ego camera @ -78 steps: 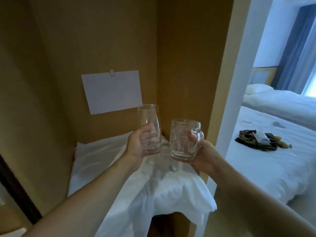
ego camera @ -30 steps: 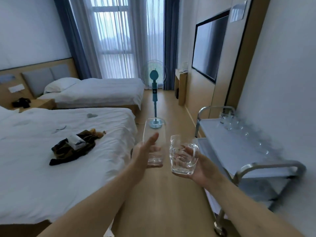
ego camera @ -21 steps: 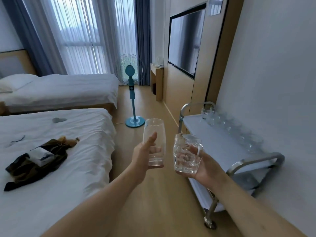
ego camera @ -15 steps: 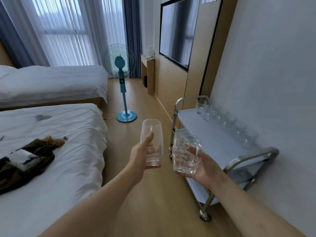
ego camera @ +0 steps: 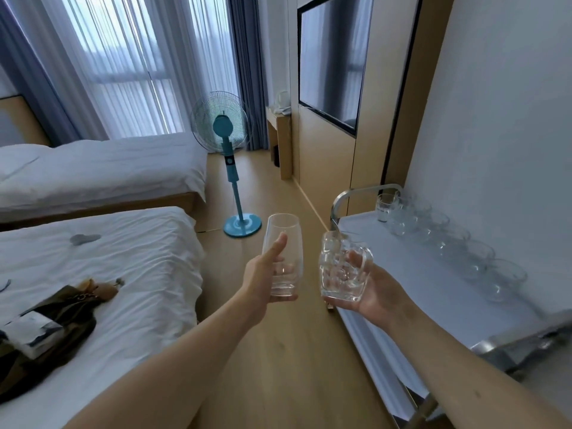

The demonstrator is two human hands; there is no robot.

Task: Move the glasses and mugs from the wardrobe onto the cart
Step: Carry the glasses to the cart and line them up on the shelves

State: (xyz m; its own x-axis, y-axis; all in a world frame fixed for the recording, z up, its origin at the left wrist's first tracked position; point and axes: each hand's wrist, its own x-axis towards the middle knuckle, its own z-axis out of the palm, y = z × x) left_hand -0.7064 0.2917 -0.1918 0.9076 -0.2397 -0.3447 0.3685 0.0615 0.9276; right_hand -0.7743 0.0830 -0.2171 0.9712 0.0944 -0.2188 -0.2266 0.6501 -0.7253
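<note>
My left grip [ego camera: 263, 274] is wrapped round a tall glass [ego camera: 282, 253]; my right grip [ego camera: 376, 292] cradles a mug [ego camera: 342, 269] with fingers curled behind it. Both hang over the floor, the cart [ego camera: 418, 274] just right of the right grip. A row of glassware [ego camera: 445, 239] already lines its far edge. These two are not yet set down; I cannot see what remains in the wardrobe.

Bare cart top [ego camera: 411, 274] on the near side; row of glassware [ego camera: 445, 239] along the wall.
</note>
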